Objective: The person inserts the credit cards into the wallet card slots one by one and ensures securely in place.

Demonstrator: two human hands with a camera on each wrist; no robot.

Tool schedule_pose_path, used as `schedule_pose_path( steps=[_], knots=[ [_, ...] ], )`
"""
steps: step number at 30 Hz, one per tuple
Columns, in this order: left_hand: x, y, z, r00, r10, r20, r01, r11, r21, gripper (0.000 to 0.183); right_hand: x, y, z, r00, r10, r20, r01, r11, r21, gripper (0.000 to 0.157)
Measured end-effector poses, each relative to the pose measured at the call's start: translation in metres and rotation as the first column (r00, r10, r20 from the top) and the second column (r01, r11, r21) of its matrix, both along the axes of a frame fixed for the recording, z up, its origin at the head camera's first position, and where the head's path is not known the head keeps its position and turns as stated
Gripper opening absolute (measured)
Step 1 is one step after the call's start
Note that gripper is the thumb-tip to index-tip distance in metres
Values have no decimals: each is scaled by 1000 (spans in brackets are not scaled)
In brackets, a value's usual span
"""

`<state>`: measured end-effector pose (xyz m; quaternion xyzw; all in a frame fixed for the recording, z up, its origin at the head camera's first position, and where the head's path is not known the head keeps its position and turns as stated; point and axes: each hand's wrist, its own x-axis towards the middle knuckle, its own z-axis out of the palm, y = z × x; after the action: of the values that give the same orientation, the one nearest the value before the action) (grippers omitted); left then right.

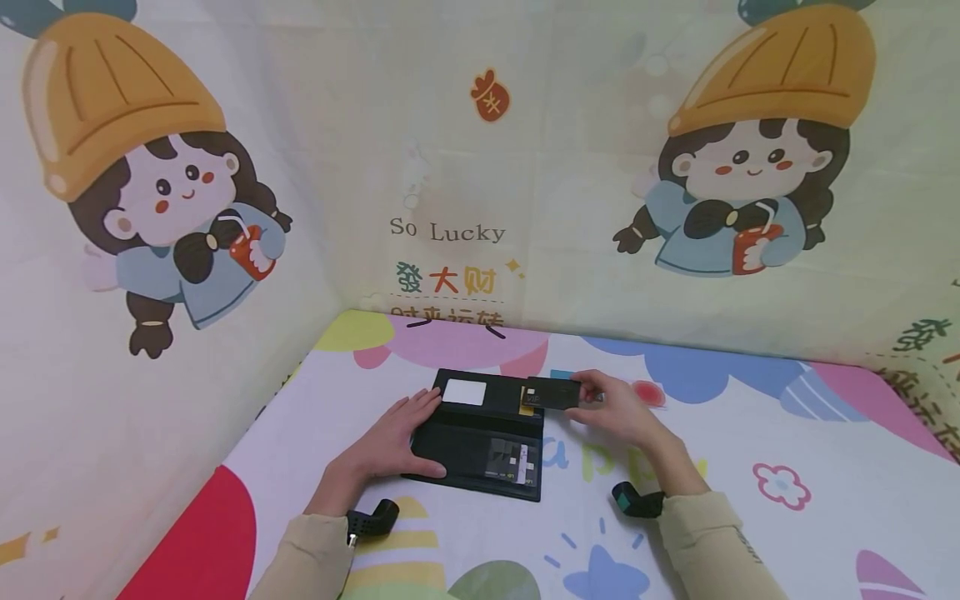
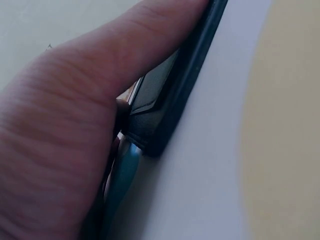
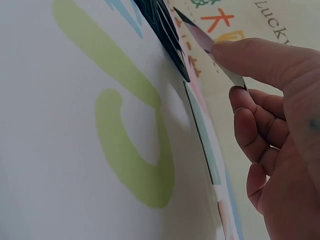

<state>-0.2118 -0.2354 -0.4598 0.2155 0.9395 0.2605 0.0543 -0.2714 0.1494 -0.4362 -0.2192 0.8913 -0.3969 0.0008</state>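
Observation:
A black long wallet [image 1: 461, 446] lies unfolded on the table, its two panels one above the other. My left hand [image 1: 386, 437] rests spread over its left side, thumb on the lower panel and fingers along the upper panel's edge. In the left wrist view the thumb lies across the wallet's edge [image 2: 175, 110]. My right hand [image 1: 622, 408] pinches a black VIP card [image 1: 553, 394] between thumb and fingers, over the upper panel's right end. A gold card [image 1: 527, 410] shows partly beneath it. A white card [image 1: 465, 392] sits in the upper panel; several cards [image 1: 512, 461] show in the lower panel's pocket.
Behind the wallet and right hand lie a blue card [image 1: 561, 374] and a card with a red patch [image 1: 648, 393]. The table's cloth [image 1: 480, 533] has colourful printed shapes. A printed backdrop [image 1: 570, 250] rises behind the table and along its left side.

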Motion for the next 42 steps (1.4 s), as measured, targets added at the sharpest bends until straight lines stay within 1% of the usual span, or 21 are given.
schedule_pose_path(
  steps=[10,19,28,35,40,42],
  knots=[
    [0,3,-1,1000,-3,9,3,1000,-4,117,0,-6,-1,1000,-7,3,7,1000,23,52],
    [0,3,-4,1000,-5,-9,5,1000,-13,117,-1,-12,-4,1000,-16,26,15,999,39,53],
    [2,5,-5,1000,12,9,-12,1000,-19,118,1,-14,-5,996,14,85,-19,998,53,54],
    [3,4,-5,1000,12,2,-12,1000,-20,117,2,-17,-6,997,28,66,-35,994,102,54],
    [4,3,-4,1000,18,-4,-18,1000,-18,117,0,-18,-8,997,43,65,-49,994,99,54],
    [4,3,-4,1000,16,-6,-16,1000,-8,117,-1,-19,-8,996,61,57,-66,994,89,54]
  ],
)
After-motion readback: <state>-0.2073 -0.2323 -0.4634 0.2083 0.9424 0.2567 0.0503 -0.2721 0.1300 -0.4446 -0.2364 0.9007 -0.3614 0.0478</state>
